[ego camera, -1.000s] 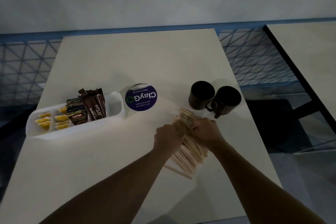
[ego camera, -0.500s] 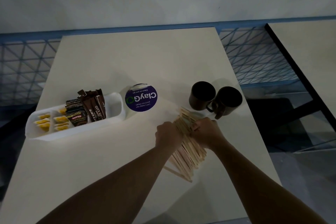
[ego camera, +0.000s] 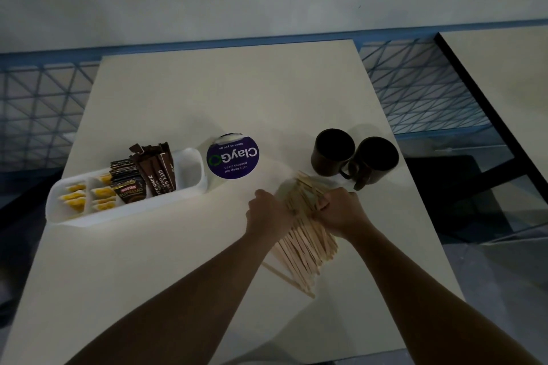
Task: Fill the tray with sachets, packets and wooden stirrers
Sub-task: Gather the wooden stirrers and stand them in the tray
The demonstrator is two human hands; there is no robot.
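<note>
Both hands clamp one bundle of wooden stirrers (ego camera: pixel 305 243) lying on the white table (ego camera: pixel 207 92), right of centre. The left hand (ego camera: pixel 268 213) grips its left flank; the right hand (ego camera: pixel 341 212) curls over its right flank.

The white tray (ego camera: pixel 189 166) sits well apart to the left. It holds yellow sachets (ego camera: pixel 74 197), black packets (ego camera: pixel 130 191) marked "KOPIKO SUPREMO" and brown sticks (ego camera: pixel 157 175) marked "CITY CAFE".

Just beside its right end, a round purple label (ego camera: pixel 232 157) reads "ClayGo", "Clean as you go".

Two dark mugs (ego camera: pixel 333 151) stand just beyond the stirrers.

Stirrers (ego camera: pixel 308 249) partly under right hand (ego camera: pixel 341 213)
</note>
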